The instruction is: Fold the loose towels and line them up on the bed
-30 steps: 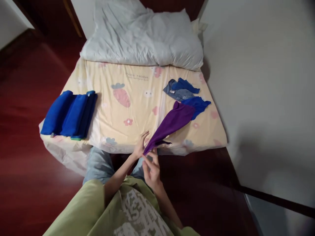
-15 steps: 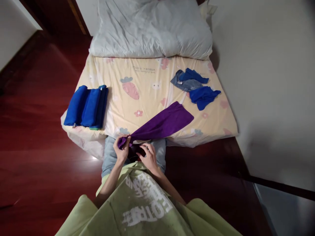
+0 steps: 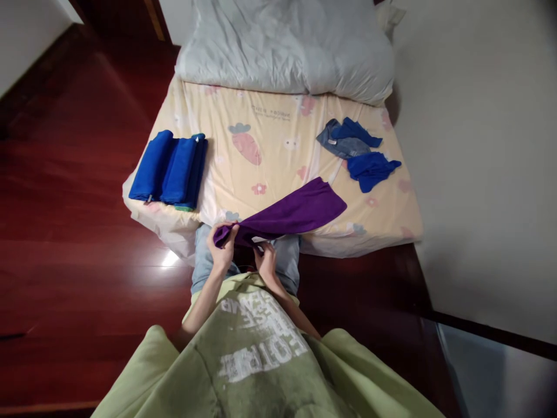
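Observation:
A purple cloth (image 3: 296,212) stretches from the bed's near edge up to the right across the yellow patterned sheet (image 3: 274,157). My left hand (image 3: 223,247) is closed around the cloth's near end, bunched in its fingers. My right hand (image 3: 266,262) is just right of it below the cloth's lower edge, with its fingers pinched on that edge. Both hands hover over my knees at the foot of the bed.
A stack of folded blue cloths (image 3: 169,170) lies at the bed's left edge. Loose blue and grey cloths (image 3: 357,152) lie at the right. A pale duvet (image 3: 287,46) covers the far end. Dark red wooden floor (image 3: 78,244) is left; a white wall (image 3: 478,145) stands right.
The purple cloth was pulled left and toward me off the blue pile. My left hand took hold of its near end; my right hand moved under its edge.

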A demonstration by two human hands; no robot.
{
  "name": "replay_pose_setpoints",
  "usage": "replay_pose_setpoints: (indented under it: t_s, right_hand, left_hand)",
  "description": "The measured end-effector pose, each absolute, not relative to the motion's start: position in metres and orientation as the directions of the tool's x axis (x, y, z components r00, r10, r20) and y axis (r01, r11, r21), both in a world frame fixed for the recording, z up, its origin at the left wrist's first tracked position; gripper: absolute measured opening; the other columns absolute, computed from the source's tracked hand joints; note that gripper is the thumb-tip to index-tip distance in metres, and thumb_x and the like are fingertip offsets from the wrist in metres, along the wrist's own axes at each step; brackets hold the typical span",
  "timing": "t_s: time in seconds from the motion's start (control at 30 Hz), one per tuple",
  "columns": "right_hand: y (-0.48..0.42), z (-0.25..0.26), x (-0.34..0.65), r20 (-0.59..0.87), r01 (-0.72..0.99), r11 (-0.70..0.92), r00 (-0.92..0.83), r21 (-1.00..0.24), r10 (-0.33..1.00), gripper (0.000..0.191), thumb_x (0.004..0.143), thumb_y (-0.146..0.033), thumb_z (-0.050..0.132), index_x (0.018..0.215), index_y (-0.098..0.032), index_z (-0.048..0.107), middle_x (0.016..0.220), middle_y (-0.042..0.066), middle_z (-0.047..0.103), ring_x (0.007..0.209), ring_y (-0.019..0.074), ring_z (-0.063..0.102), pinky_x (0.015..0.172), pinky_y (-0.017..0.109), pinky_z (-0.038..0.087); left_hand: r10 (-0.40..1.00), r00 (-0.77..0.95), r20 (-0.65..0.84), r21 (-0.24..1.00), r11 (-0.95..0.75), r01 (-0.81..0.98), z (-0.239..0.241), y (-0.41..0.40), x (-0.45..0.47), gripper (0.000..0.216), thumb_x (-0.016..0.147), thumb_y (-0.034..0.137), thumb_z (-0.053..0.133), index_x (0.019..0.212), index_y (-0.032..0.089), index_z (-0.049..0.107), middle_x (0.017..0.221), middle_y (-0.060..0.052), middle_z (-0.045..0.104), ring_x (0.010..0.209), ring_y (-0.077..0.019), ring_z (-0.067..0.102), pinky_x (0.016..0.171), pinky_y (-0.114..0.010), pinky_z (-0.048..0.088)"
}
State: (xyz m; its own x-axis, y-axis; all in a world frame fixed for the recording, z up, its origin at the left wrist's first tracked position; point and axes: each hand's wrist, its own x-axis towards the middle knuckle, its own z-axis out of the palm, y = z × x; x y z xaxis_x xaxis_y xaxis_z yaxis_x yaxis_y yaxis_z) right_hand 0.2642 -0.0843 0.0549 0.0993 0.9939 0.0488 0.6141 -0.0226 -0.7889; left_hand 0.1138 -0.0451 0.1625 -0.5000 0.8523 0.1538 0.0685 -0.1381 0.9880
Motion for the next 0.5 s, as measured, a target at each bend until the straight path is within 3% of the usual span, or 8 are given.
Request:
replay_pose_setpoints:
  t_s: [0.2, 0.3, 0.4, 0.5]
  right_hand:
    - [-0.114, 0.112, 0.297, 0.253, 0.502, 0.096, 0.255, -0.860, 0.933, 0.021, 0.091, -0.029, 0.058, 0.099, -0.020, 0.075, 0.093, 0.006, 0.077, 0.089, 0.0208, 0.071, 0.088, 0.036, 0.057]
    - [-0.122, 0.145, 0.291, 0.334, 0.500, 0.186, 0.225, -0.846, 0.915, 0.014, 0.091, -0.032, 0.064, 0.092, -0.022, 0.074, 0.087, 0.005, 0.075, 0.085, 0.0202, 0.070, 0.085, 0.036, 0.056]
    - [-0.123, 0.164, 0.275, 0.362, 0.494, 0.249, 0.147, -0.833, 0.920, 0.011, 0.089, -0.032, 0.069, 0.083, -0.023, 0.070, 0.082, 0.004, 0.073, 0.081, 0.0195, 0.068, 0.079, 0.035, 0.056]
    - [-0.122, 0.169, 0.262, 0.406, 0.498, 0.307, 0.101, -0.811, 0.908, 0.016, 0.089, -0.030, 0.069, 0.076, -0.025, 0.064, 0.075, 0.002, 0.069, 0.075, 0.0177, 0.066, 0.074, 0.033, 0.054]
  left_hand:
    - [0.860, -0.421, 0.289, 0.927, -0.141, 0.349, 0.144, -0.037, 0.067, 0.025, 0.088, 0.045, 0.078, 0.096, 0.021, 0.074, 0.098, -0.007, 0.078, 0.098, -0.0245, 0.073, 0.096, -0.039, 0.058]
    - [0.921, -0.058, 0.386, 0.828, -0.318, 0.462, 0.159, -0.058, 0.068, 0.031, 0.087, 0.043, 0.080, 0.111, 0.024, 0.075, 0.122, -0.010, 0.074, 0.123, -0.0296, 0.065, 0.112, -0.049, 0.051]
    - [0.843, 0.401, 0.359, 0.801, -0.499, 0.330, 0.181, -0.089, 0.082, 0.054, 0.088, 0.035, 0.080, 0.139, 0.027, 0.063, 0.145, -0.013, 0.062, 0.139, -0.0296, 0.055, 0.118, -0.050, 0.048]
    - [0.805, 0.479, 0.350, 0.789, -0.529, 0.312, 0.188, -0.113, 0.095, 0.059, 0.094, 0.015, 0.066, 0.151, 0.027, 0.052, 0.145, -0.014, 0.061, 0.137, -0.0261, 0.058, 0.114, -0.046, 0.053]
